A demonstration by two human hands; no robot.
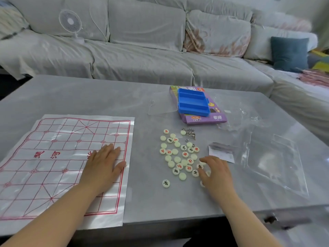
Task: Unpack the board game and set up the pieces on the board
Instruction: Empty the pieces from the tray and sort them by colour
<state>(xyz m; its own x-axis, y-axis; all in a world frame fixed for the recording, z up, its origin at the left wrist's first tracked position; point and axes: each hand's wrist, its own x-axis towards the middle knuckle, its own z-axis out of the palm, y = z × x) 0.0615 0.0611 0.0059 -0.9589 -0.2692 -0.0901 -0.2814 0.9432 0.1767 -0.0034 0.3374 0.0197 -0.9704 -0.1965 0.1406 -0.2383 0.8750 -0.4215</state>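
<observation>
A white sheet board (pixel 53 163) with a red grid lies flat on the left of the grey table (pixel 89 97). My left hand (pixel 103 164) rests flat on its right part, fingers straight. Several round cream pieces (pixel 178 154) with red or black characters lie loose on the table right of the board, some face down. One piece (pixel 166 183) lies apart nearer me. My right hand (pixel 215 172) hovers over the right edge of the pile with curled fingers touching pieces there; whether it pinches one is hidden.
An empty blue tray (pixel 193 102) sits on the purple box (pixel 213 118), with a clear lid (pixel 162 104) beside it. Small metal rings (pixel 189 132) lie by the pieces. A paper slip (pixel 221 152) and clear plastic bags (pixel 272 157) lie on the right. A sofa stands behind.
</observation>
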